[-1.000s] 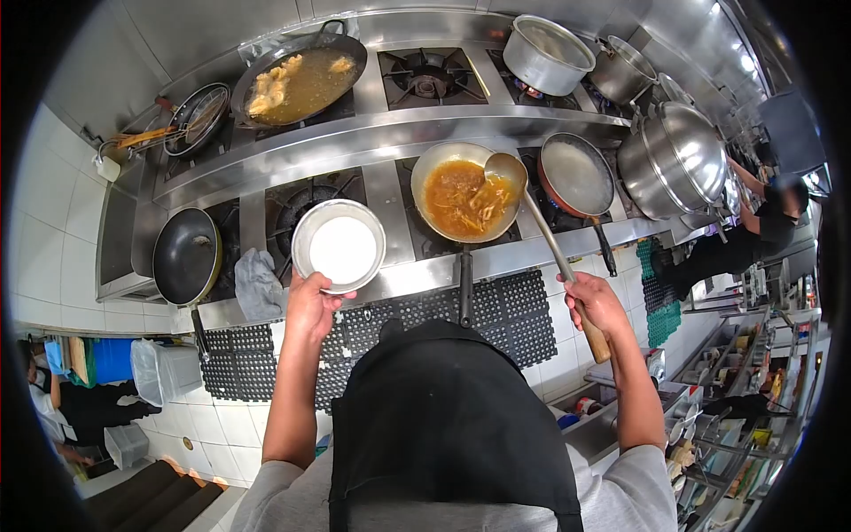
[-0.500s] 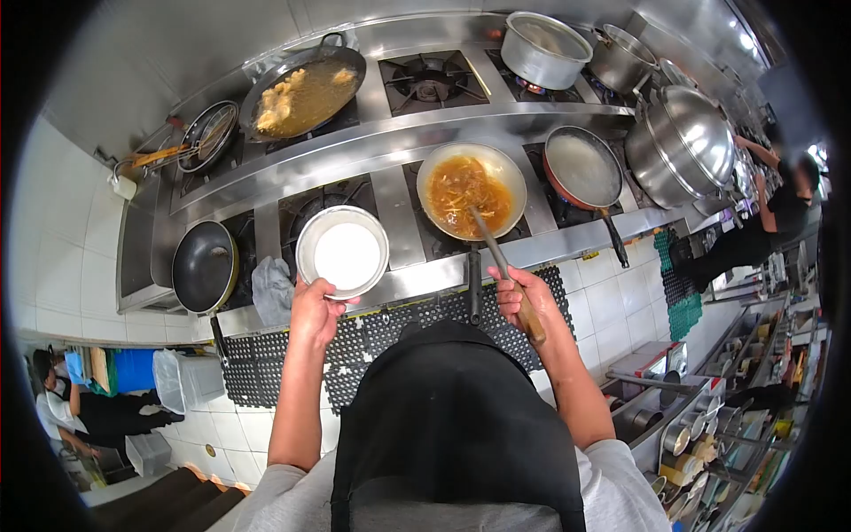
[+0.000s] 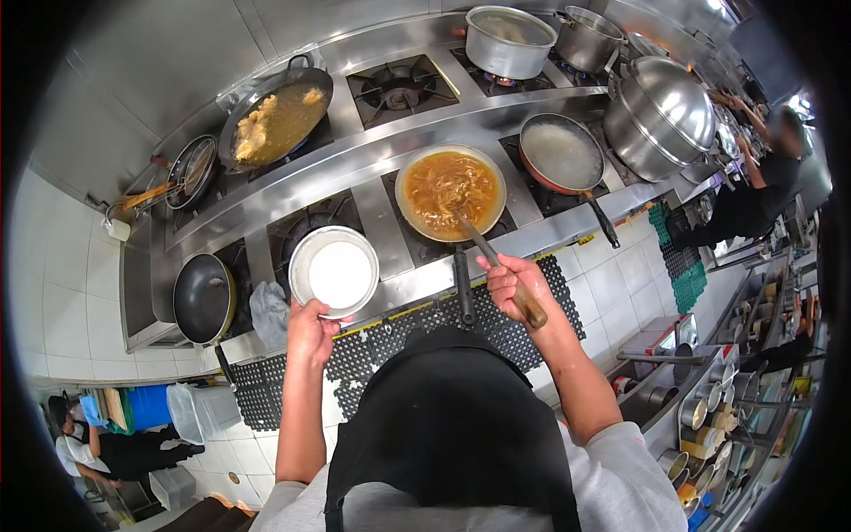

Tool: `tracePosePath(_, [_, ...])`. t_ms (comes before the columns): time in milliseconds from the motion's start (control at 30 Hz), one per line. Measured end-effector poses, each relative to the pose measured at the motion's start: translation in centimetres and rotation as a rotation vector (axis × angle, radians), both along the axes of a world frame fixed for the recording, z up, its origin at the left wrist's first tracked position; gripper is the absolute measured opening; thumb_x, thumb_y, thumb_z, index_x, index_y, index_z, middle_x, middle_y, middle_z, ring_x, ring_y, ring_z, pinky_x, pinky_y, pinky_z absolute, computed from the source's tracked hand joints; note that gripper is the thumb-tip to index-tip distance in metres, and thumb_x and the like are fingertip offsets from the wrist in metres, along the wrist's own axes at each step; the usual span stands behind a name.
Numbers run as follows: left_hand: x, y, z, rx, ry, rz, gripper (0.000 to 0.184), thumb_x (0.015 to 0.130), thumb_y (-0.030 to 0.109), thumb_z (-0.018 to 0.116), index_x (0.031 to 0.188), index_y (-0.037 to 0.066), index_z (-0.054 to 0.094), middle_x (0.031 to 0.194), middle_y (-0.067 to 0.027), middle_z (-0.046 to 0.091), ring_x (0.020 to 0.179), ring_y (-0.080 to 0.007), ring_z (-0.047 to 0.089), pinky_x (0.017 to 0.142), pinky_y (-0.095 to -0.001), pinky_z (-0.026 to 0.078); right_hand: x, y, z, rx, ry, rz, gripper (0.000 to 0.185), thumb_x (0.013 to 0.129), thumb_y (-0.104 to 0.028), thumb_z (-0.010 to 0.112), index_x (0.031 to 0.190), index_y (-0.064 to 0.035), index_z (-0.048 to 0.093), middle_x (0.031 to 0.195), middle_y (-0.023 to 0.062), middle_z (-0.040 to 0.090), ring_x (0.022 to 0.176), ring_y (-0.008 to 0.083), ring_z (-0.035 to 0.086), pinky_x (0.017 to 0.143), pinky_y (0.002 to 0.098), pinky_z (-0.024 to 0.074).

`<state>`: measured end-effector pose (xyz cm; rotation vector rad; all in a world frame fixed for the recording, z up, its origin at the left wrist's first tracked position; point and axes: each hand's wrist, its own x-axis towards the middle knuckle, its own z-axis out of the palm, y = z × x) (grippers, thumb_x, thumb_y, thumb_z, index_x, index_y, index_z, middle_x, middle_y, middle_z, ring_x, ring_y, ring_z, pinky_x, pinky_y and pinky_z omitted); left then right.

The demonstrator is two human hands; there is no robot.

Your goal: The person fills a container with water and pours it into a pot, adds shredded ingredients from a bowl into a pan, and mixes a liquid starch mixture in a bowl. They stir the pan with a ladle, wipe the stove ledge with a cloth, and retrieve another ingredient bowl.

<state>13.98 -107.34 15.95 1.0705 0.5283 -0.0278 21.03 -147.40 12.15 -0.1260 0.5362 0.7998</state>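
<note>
My left hand [image 3: 310,330] is closed on the near rim of a metal bowl [image 3: 302,266] holding something smooth and white [image 3: 340,274]. It is held in front of the stove, left of the frying pan. My right hand [image 3: 516,285] grips a wooden-handled stirring utensil [image 3: 534,310]. The utensil slants down into brown-orange sauce [image 3: 451,186] with pale strips; its head is hidden under the surface. That sauce fills a light-coloured frying pan [image 3: 409,222] on a front burner, whose black handle [image 3: 464,288] points toward me.
A wok [image 3: 232,133] of oil with frying pieces stands back left. To the right are a red pan [image 3: 567,164] of cloudy liquid, a large steamer [image 3: 660,115] and pots [image 3: 510,49]. A black pan [image 3: 197,297] and grey cloth [image 3: 269,312] lie left. Co-workers [image 3: 753,195] stand nearby.
The view has shifted slightly. The utensil has moved through the sauce, which now looks more evenly spread across the pan. My left hand still holds the bowl.
</note>
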Motion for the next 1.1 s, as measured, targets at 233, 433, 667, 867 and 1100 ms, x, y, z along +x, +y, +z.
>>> tracePosePath(233, [-0.4, 0.4, 0.9, -0.120, -0.009, -0.009, 0.061, 0.083, -0.002, 0.049, 0.143, -0.001, 0.039, 0.105, -0.0211, 0.069, 0.063, -0.0301, 0.072, 0.042, -0.0264, 0.052, -3.6, -1.0, 6.5, -1.039, -0.480, 0.362, 0.027, 0.102, -0.023, 0.057, 0.116, -0.0009, 0.062, 0.072, -0.0021, 0.054, 0.051, 0.0094, 0.051, 0.044, 0.0266, 0.0440])
tracePosePath(433, [-1.0, 1.4, 0.1, -0.097, 0.014, 0.046, 0.060, 0.082, -0.003, 0.049, 0.142, -0.001, 0.038, 0.108, -0.0227, 0.068, 0.065, -0.0301, 0.072, 0.042, -0.0271, 0.054, -3.6, -2.0, 7.0, -1.541, -0.693, 0.449, 0.018, 0.099, -0.018, 0.059, 0.105, -0.0007, 0.064, 0.065, 0.0009, 0.055, 0.044, 0.0120, 0.052, 0.043, 0.0303, 0.0451])
tracePosePath(667, [-1.5, 2.1, 0.0, -0.092, 0.018, 0.027, 0.060, 0.082, -0.004, 0.048, 0.141, -0.001, 0.038, 0.111, -0.0237, 0.067, 0.067, -0.0303, 0.073, 0.045, -0.0282, 0.059, -2.1, -2.8, 3.4, -1.760, -0.787, 0.384, 0.021, 0.098, -0.016, 0.059, 0.105, 0.0025, 0.065, 0.064, 0.0044, 0.056, 0.045, 0.0151, 0.055, 0.046, 0.0327, 0.0481])
tracePosePath(867, [-1.7, 2.0, 0.4, -0.089, -0.001, 0.058, 0.061, 0.082, -0.004, 0.048, 0.142, -0.003, 0.037, 0.109, -0.0244, 0.067, 0.066, -0.0305, 0.072, 0.046, -0.0278, 0.058, -2.9, -0.7, 1.5, -1.338, -0.539, 0.341, 0.019, 0.101, -0.020, 0.058, 0.108, -0.0037, 0.064, 0.068, 0.0011, 0.055, 0.048, 0.0127, 0.052, 0.044, 0.0310, 0.0459])
tracePosePath(1100, [-1.3, 1.6, 0.6, -0.081, 0.009, 0.044, 0.059, 0.082, -0.004, 0.048, 0.140, -0.006, 0.039, 0.105, -0.0244, 0.068, 0.064, -0.0302, 0.072, 0.044, -0.0263, 0.056, -3.1, -0.6, 0.4, 0.163, 0.012, -0.062, 0.039, 0.107, -0.024, 0.052, 0.130, 0.0072, 0.054, 0.074, 0.0008, 0.055, 0.055, 0.0075, 0.052, 0.047, 0.0225, 0.0486])
